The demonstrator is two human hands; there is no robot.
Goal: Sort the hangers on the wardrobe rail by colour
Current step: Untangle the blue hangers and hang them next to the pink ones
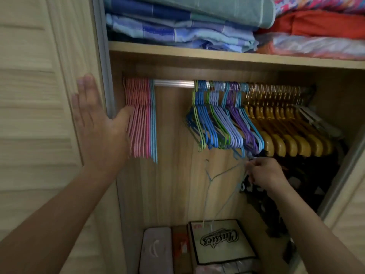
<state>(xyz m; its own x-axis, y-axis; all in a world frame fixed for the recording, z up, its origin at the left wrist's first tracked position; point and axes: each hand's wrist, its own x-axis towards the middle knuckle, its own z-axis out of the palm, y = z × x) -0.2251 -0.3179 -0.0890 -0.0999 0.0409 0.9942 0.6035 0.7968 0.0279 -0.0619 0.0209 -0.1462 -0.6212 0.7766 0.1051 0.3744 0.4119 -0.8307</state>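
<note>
A metal wardrobe rail [173,83] carries hangers. At its left end hangs a tight bunch of pink hangers [138,119] with a few light-blue hangers [153,123] beside them. My left hand [98,127] is flat, fingers straight, its thumb side touching the pink bunch. A bare stretch of rail follows, then mixed green, blue, lilac and purple hangers [223,119], then yellow-brown wooden hangers [286,125]. My right hand [264,173] grips a thin light-blue hanger [223,186] off the rail, below the mixed group.
Above the rail a shelf [197,54] holds folded blue and red bedding [177,26]. A louvred door [39,95] is at the left. Dark clothes [296,184] hang at the right. Boxes and a "Classics" case [219,240] lie on the wardrobe floor.
</note>
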